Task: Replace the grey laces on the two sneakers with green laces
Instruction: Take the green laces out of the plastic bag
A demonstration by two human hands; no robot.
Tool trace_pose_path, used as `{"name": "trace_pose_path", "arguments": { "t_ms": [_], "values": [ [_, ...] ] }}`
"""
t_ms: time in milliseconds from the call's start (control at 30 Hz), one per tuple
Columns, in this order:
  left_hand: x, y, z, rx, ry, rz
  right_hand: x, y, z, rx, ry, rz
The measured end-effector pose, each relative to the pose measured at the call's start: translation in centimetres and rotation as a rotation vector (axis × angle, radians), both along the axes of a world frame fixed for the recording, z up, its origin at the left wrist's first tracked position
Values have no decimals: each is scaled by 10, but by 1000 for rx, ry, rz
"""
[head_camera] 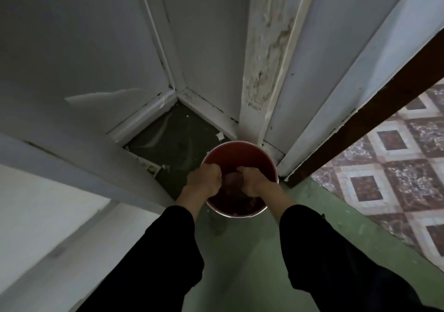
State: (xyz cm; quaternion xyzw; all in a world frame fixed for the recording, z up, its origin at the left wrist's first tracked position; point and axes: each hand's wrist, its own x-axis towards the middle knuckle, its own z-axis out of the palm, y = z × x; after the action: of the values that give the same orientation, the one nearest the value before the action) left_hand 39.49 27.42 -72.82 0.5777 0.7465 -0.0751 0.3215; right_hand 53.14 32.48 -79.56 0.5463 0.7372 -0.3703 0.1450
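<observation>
A bucket stands on the floor in the corner where the walls meet, just left of a doorway. Both hands reach into it, the left hand toward its left rim, the right hand beside it. Patterned tiles lie right of the doorway.

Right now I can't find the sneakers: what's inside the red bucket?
Both hands, left and right, reach into the red bucket, around something small and pale. Its dark contents are unclear; no sneakers or laces show.

sneakers: not to be seen | laces: not to be seen | red bucket: at 12 o'clock, on floor, contents dark, unclear pale thing inside
</observation>
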Motion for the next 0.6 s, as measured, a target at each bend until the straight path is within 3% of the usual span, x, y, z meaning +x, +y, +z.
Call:
{"name": "trace_pose_path", "arguments": {
  "t_ms": [133,300,600],
  "values": [
    [7,-11,50,-15,5,-4,6,-11,73,1,-14,39],
    [17,-28,159,9,-13,-18,17,-31,195,26,-25,68],
    [30,-68,429,32,-52,-70,27,-73,493,126,-51,79]
  ]
}}
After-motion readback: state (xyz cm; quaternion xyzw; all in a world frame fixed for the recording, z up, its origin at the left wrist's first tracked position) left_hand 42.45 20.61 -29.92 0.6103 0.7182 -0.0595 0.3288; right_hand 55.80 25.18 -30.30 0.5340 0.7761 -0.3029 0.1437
